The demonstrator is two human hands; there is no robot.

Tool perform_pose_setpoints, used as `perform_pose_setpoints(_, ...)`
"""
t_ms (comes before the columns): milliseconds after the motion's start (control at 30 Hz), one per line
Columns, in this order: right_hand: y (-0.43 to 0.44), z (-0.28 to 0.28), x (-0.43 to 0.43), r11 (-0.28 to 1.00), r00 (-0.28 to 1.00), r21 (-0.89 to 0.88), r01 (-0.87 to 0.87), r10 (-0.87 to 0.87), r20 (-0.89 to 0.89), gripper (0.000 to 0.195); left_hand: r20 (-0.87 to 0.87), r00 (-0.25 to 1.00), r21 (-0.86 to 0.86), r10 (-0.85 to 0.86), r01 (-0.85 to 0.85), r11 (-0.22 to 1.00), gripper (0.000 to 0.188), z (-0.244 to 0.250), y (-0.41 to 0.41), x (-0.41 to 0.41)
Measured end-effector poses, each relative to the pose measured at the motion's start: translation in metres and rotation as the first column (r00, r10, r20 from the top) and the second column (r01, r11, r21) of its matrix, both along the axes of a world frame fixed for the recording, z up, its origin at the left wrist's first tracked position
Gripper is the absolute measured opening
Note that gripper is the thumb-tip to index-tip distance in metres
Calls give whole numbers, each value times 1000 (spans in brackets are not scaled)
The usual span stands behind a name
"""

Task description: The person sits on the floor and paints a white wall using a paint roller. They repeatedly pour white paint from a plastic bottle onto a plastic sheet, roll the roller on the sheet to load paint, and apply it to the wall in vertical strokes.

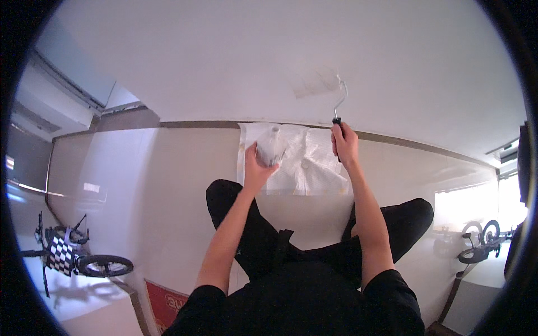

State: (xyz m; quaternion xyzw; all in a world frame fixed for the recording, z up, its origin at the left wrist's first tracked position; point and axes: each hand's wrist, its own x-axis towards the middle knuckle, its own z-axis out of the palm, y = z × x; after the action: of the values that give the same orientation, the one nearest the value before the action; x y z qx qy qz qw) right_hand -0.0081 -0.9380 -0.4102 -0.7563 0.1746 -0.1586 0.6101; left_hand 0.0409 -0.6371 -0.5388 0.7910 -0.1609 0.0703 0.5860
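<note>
My left hand (257, 170) grips a translucent, whitish plastic bottle (271, 147), its narrow neck towards the wall. Beneath the bottle, a crinkled white plastic sheet (323, 168) covers the floor along the wall's foot. My right hand (348, 145) is closed around the black handle of a paint roller (342, 94). Its bent metal frame reaches up to the white wall (235, 59). A greyish, streaked patch (317, 84) shows at the roller's head; whether this is the roller sleeve or a wet mark, I cannot tell.
A dark skirting strip (197, 124) edges the glossy tiled floor (189, 168). My black-clad legs are bent on either side of the sheet. A bike with a checkered panel (61, 256) stands at left, another bike (481, 243) at right. A red mat with writing (162, 306) lies behind.
</note>
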Motion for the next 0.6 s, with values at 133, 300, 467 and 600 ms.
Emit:
perform_pose_setpoints(133,-8,-62,-30,972,982,-233,-40,-5,-190,31,51,993,308,-107,87,947,100,82,11,37)
perform_pose_setpoints(300,14,-87,-29,963,969,-220,-155,105,-222,33,121,972,693,-203,64,718,97,139,29,63)
perform_pose_setpoints(467,20,-96,-30,979,930,18,-203,198,-311,36,169,955,858,-245,-20,513,94,160,29,75)
perform_pose_setpoints(600,30,-93,-34,940,938,278,-199,265,-223,34,175,946,884,-271,-30,467,94,184,26,76)
